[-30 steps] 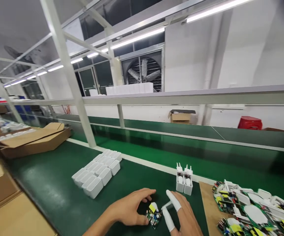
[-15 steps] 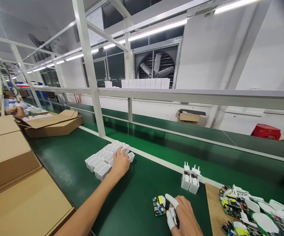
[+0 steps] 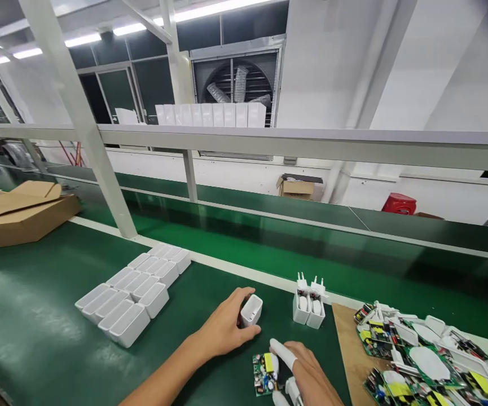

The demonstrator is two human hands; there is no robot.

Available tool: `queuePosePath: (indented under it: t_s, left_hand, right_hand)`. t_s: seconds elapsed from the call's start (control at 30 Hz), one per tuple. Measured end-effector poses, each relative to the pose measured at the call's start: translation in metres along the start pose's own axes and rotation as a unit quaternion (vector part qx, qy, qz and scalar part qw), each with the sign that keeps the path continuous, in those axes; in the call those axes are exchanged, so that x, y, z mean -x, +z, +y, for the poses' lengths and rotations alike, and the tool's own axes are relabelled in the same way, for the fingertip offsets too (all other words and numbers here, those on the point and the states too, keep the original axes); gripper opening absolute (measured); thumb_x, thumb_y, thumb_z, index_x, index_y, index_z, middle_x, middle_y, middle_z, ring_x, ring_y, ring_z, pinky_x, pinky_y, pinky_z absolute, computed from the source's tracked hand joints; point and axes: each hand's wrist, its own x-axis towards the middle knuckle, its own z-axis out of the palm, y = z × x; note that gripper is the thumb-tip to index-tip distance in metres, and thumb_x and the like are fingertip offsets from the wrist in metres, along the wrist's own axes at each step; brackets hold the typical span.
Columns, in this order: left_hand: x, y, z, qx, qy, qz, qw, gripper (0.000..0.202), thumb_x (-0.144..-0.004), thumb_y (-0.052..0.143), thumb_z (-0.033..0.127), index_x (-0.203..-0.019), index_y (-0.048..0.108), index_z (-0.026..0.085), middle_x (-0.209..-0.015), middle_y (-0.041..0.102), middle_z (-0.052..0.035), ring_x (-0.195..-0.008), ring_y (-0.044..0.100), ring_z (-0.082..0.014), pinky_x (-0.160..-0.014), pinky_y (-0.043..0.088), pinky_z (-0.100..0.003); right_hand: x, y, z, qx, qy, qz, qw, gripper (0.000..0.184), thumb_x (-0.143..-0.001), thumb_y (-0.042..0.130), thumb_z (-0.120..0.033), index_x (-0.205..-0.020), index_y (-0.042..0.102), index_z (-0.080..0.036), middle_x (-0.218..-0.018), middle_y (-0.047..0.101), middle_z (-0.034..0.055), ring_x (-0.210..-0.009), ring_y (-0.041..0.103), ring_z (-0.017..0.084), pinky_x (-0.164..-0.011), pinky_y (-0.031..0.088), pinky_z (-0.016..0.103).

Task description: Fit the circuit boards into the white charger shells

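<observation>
My left hand [image 3: 223, 322] is closed around a white plastic charger case [image 3: 251, 311], thumb on the near side and fingers behind it. The open end of the case faces up. My right hand [image 3: 309, 372], with white finger cots on thumb and forefinger, grips a small green circuit board [image 3: 263, 376] with a yellow transformer; a white plug part at its end is partly hidden by the fingers. Several more empty white cases [image 3: 127, 287] stand in rows to the left. Beyond my right hand are two cases [image 3: 308, 310] with boards and pronged plugs sticking out of the top.
Several circuit boards with white parts [image 3: 430, 361] lie heaped on a brown sheet [image 3: 340, 332] at the right. An open cardboard box [image 3: 27, 223] sits at the far left. A slanted post [image 3: 78, 124] and a shelf rail [image 3: 294, 141] stand beyond the green table [image 3: 49, 282].
My left hand has come right from the rows of cases, carrying one case near the board. My right hand still holds the board. The view has turned to the right.
</observation>
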Motion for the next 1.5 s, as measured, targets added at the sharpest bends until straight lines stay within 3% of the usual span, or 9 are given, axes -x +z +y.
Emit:
queuePosePath:
  t_s: [0.17, 0.27, 0.4, 0.57, 0.7, 0.83, 1.1, 1.37, 1.5]
  left_hand:
    - [0.008, -0.003, -0.011, 0.058, 0.001, -0.034, 0.998, 0.077, -0.083, 0.082, 0.035, -0.154, 0.05, 0.033, -0.122, 0.065, -0.0058, -0.085, 0.064, -0.0203, -0.081, 0.056, -0.034]
    - [0.009, -0.004, -0.008, 0.091, -0.022, -0.058, 0.994, 0.088, -0.082, 0.085, 0.036, -0.159, 0.043, 0.036, -0.121, 0.063, -0.0042, -0.083, 0.06, -0.0181, -0.082, 0.056, -0.033]
    - [0.009, -0.005, -0.005, 0.081, -0.063, -0.103, 0.989, 0.104, -0.073, 0.094, 0.047, -0.162, 0.039, 0.038, -0.104, 0.062, 0.0009, -0.079, 0.056, -0.0177, -0.074, 0.052, -0.03]
    - [0.007, 0.001, -0.007, 0.099, -0.034, -0.075, 0.992, 0.11, -0.069, 0.097, 0.04, -0.163, 0.038, 0.042, -0.134, 0.06, -0.0053, -0.097, 0.06, -0.0225, -0.088, 0.057, -0.035]
    - [0.003, 0.014, -0.004, 0.094, -0.021, -0.037, 0.995, 0.091, -0.072, 0.095, 0.042, -0.153, 0.053, 0.034, -0.136, 0.063, -0.0096, -0.114, 0.062, -0.0321, -0.102, 0.055, -0.046]
    - [0.003, 0.023, 0.006, 0.083, 0.025, -0.012, 0.996, 0.061, -0.085, 0.081, 0.026, -0.142, 0.059, 0.03, -0.134, 0.065, -0.0084, -0.125, 0.06, -0.0321, -0.113, 0.05, -0.048]
    - [0.015, 0.028, 0.009, 0.062, 0.079, -0.036, 0.994, 0.068, -0.094, 0.068, 0.019, -0.157, 0.046, 0.033, -0.154, 0.05, -0.0091, -0.141, 0.054, -0.028, -0.122, 0.045, -0.039]
    - [0.016, 0.029, 0.004, 0.037, 0.128, 0.003, 0.991, 0.067, -0.094, 0.068, 0.012, -0.154, 0.046, 0.032, -0.151, 0.054, -0.0111, -0.142, 0.054, -0.0295, -0.122, 0.046, -0.045]
    - [0.017, 0.027, 0.01, 0.03, 0.148, 0.005, 0.989, 0.069, -0.093, 0.066, 0.006, -0.154, 0.045, 0.033, -0.148, 0.056, -0.01, -0.138, 0.057, -0.0276, -0.119, 0.05, -0.043]
  right_hand:
    - [0.001, 0.0, 0.002, 0.001, -0.013, 0.004, 1.0, 0.072, -0.087, 0.067, -0.019, -0.157, 0.049, -0.025, -0.142, 0.067, 0.0138, -0.132, 0.064, 0.032, -0.108, 0.055, 0.042]
    - [0.001, -0.003, 0.003, 0.007, -0.027, 0.004, 1.0, 0.071, -0.089, 0.061, -0.015, -0.158, 0.046, -0.026, -0.133, 0.071, 0.0119, -0.124, 0.068, 0.029, -0.109, 0.055, 0.044]
    - [-0.002, -0.012, -0.003, 0.01, -0.032, 0.035, 0.999, 0.071, -0.088, 0.056, -0.011, -0.157, 0.044, -0.026, -0.129, 0.071, 0.0113, -0.119, 0.069, 0.028, -0.1, 0.058, 0.04]
    - [-0.008, -0.028, -0.007, 0.051, -0.003, 0.092, 0.994, 0.061, -0.092, 0.048, -0.012, -0.153, 0.045, -0.023, -0.131, 0.068, 0.0133, -0.126, 0.065, 0.03, -0.1, 0.059, 0.046]
    - [-0.013, -0.041, -0.003, 0.106, -0.028, 0.118, 0.987, 0.063, -0.093, 0.056, -0.016, -0.154, 0.043, -0.022, -0.13, 0.069, 0.0146, -0.125, 0.066, 0.034, -0.097, 0.06, 0.05]
    - [-0.016, -0.05, -0.009, 0.117, 0.003, 0.174, 0.978, 0.054, -0.097, 0.059, -0.02, -0.15, 0.047, -0.021, -0.13, 0.069, 0.0152, -0.125, 0.065, 0.035, -0.099, 0.059, 0.053]
    - [-0.019, -0.046, -0.028, 0.101, -0.01, 0.193, 0.976, 0.056, -0.098, 0.054, -0.018, -0.154, 0.045, -0.023, -0.133, 0.069, 0.0135, -0.126, 0.066, 0.033, -0.1, 0.059, 0.051]
    - [-0.018, -0.044, -0.031, 0.122, -0.031, 0.168, 0.978, 0.067, -0.097, 0.05, -0.015, -0.161, 0.034, -0.022, -0.134, 0.069, 0.0136, -0.126, 0.066, 0.033, -0.104, 0.056, 0.052]
    - [-0.017, -0.045, -0.027, 0.158, -0.061, 0.169, 0.971, 0.068, -0.096, 0.049, -0.013, -0.162, 0.034, -0.015, -0.134, 0.069, 0.0158, -0.126, 0.065, 0.034, -0.105, 0.056, 0.051]
